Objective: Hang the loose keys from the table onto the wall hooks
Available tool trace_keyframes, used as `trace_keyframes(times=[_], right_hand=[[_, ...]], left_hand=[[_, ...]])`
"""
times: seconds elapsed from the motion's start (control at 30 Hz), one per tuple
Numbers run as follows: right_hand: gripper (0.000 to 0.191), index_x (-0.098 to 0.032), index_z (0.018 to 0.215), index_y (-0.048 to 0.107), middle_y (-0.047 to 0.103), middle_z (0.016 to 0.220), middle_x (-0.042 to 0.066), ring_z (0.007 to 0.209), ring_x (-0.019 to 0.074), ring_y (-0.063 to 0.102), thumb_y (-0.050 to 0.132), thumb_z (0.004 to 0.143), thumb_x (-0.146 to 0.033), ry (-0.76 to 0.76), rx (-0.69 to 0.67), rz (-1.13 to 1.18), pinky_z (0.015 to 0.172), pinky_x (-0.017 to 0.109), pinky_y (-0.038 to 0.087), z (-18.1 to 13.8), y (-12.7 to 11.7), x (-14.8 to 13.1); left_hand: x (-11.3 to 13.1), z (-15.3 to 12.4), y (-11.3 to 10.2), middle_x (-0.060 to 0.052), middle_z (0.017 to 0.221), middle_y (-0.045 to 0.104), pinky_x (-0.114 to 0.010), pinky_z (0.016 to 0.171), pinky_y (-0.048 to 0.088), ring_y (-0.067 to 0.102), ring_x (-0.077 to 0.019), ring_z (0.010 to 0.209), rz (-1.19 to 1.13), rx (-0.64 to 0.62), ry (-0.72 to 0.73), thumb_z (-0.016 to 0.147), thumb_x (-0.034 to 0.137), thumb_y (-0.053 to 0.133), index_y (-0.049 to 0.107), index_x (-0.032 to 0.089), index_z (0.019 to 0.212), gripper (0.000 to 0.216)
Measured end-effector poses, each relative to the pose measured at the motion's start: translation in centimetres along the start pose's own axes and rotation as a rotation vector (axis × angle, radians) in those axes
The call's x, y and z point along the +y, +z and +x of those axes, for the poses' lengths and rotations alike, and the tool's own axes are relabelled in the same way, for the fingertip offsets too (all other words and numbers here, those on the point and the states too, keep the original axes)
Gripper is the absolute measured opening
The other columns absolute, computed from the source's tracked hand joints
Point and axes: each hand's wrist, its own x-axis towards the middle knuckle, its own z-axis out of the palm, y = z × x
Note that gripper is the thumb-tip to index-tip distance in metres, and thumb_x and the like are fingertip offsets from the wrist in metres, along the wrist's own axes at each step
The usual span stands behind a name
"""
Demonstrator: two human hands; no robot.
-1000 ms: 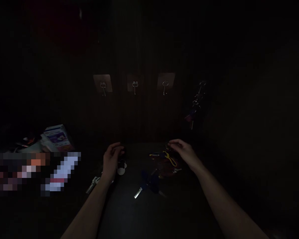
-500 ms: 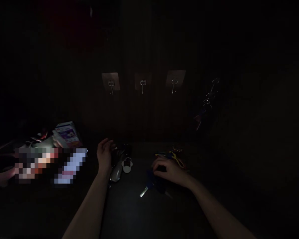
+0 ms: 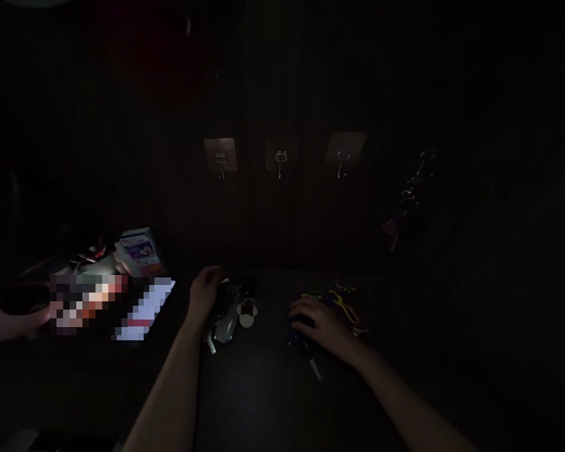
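My right hand (image 3: 321, 325) lies with curved fingers over a dark blue key fob (image 3: 302, 329), and a thin metal key blade (image 3: 315, 370) sticks out below it. My left hand (image 3: 204, 291) is at the back of a bunch of metal keys (image 3: 225, 326), with its fingertips by a dark object (image 3: 240, 284) that is hard to make out. A white round key charm (image 3: 247, 312) hangs beside the bunch. To the right, a yellow cord with keys (image 3: 343, 306) lies on the dark tabletop (image 3: 263, 389).
Another person's hand (image 3: 28, 320) comes in at the left edge, holding something dark. A printed carton (image 3: 141, 251) and blurred items stand at left. Three adhesive wall hooks (image 3: 220, 157) are on the back wall, with keys (image 3: 409, 201) hanging to the right.
The view has turned left, so everything sits further right. My right hand stays on the blue fob, having come from the yellow-corded keys one second ago. The other person's hand has come in at left.
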Motion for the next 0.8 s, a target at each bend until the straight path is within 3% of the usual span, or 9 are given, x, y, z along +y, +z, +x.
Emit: trace_keyframes(times=[0.23, 0.37, 0.6, 0.8], right_hand=[[0.022, -0.024, 0.100, 0.067, 0.064, 0.105, 0.006, 0.099, 0.0207, 0.057, 0.047, 0.090, -0.028, 0.040, 0.107, -0.145, 0.090, 0.040, 0.043, 0.1, 0.5, 0.5], [0.026, -0.025, 0.110, 0.064, 0.063, 0.112, 0.006, 0.104, 0.0225, 0.055, 0.046, 0.090, -0.027, 0.005, 0.115, -0.216, 0.091, 0.042, 0.042, 0.0, 0.9, 0.3], [0.033, -0.027, 0.121, 0.057, 0.059, 0.124, 0.004, 0.112, 0.0251, 0.048, 0.046, 0.090, -0.030, 0.031, 0.028, -0.264, 0.092, 0.046, 0.039, 0.0, 1.3, -1.1], [0.033, -0.025, 0.121, 0.056, 0.058, 0.126, 0.005, 0.112, 0.0239, 0.048, 0.047, 0.090, -0.029, 0.041, 0.016, -0.253, 0.092, 0.044, 0.039, 0.0, 1.5, -1.8]], left_hand=[[-0.4, 0.8, -2.7, -0.006, 0.093, 0.069, -0.037, 0.084, 0.044, 0.063, -0.0235, 0.091, 0.172, 0.189, -0.005, 0.077, 0.021, 0.049, 0.062, 0.023, 0.091, 0.019], [-0.1, 0.8, -3.4, -0.006, 0.089, 0.070, -0.034, 0.078, 0.047, 0.065, -0.0210, 0.080, 0.187, 0.239, -0.016, 0.078, 0.018, 0.043, 0.060, 0.022, 0.090, 0.021], [0.3, 0.3, -2.9, -0.004, 0.086, 0.071, -0.032, 0.075, 0.048, 0.067, -0.0188, 0.074, 0.180, 0.158, 0.040, 0.080, 0.025, 0.042, 0.061, 0.021, 0.095, 0.025], [-0.1, 0.6, -3.2, -0.004, 0.078, 0.071, -0.031, 0.071, 0.045, 0.064, -0.0232, 0.078, 0.276, 0.062, 0.033, 0.072, 0.030, 0.055, 0.066, 0.022, 0.076, 0.015]])
